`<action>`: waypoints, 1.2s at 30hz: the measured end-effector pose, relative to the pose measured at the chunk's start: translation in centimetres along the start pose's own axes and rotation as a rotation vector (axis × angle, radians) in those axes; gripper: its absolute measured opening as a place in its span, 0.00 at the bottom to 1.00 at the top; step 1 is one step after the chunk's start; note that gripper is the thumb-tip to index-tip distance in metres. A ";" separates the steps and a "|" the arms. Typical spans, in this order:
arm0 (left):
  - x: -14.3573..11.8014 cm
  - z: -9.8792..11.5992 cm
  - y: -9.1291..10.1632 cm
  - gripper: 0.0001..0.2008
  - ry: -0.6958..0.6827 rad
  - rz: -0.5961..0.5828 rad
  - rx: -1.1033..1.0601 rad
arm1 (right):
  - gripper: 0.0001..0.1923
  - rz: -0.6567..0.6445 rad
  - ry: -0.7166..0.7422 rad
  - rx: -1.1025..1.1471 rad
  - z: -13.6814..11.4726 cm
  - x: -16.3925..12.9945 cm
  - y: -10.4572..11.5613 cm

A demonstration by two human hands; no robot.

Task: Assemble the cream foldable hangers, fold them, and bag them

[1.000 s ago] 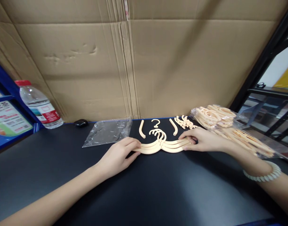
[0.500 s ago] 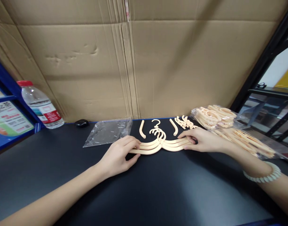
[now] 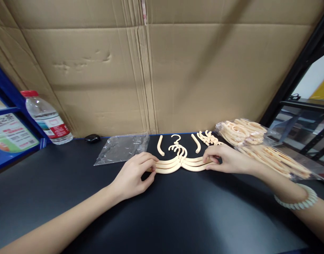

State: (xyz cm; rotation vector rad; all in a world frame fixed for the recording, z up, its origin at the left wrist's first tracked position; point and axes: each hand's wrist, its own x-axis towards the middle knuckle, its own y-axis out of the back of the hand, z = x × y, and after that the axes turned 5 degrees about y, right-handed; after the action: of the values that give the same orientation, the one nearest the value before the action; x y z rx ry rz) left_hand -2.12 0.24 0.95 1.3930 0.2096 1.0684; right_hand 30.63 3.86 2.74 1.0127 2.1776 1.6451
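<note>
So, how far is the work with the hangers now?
Done, it seems: several cream hangers lie stacked on the black table. In hand: the left hand and right hand pinch the stack's two ends. Left: loose hanger pieces behind the stack, full bags of parts at the right, and an empty clear bag.

The stacked hangers (image 3: 181,163) pinched between the hands look like smooth, cream-coloured plastic with a soft satin sheen. Under the hands, the worktop (image 3: 177,211) is a dark, matt sheet that catches a dull, hazy glare. Just beyond the left hand (image 3: 134,175) lies a clear plastic bag (image 3: 122,147), thin, crinkled and glossy. Beside the right hand (image 3: 225,158), more hangers sit in a shiny transparent wrapper (image 3: 257,143). Behind everything, the cardboard (image 3: 98,70) is brown, matt, creased and dented.
</note>
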 end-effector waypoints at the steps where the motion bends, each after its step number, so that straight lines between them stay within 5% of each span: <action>1: 0.0 0.0 0.0 0.05 -0.005 0.006 0.002 | 0.06 0.003 0.003 0.002 0.0 0.0 0.0; 11: 0.1 -0.1 0.2 0.08 -0.009 0.219 -0.034 | 0.13 0.299 -0.056 -0.009 -0.3 -0.1 0.5; 19: 0.3 -0.2 0.2 0.10 0.032 0.262 -0.004 | 0.15 0.487 -0.213 0.017 -0.1 -0.1 0.5; 36: 0.2 0.5 0.3 0.07 0.035 0.246 -0.003 | 0.16 0.559 -0.272 0.080 -0.4 0.1 0.5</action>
State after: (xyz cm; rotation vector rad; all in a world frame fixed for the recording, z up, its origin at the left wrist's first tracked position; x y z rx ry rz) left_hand -1.78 0.01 1.40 1.4236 0.0623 1.2957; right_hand 30.53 3.73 3.34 1.8764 1.8948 1.5005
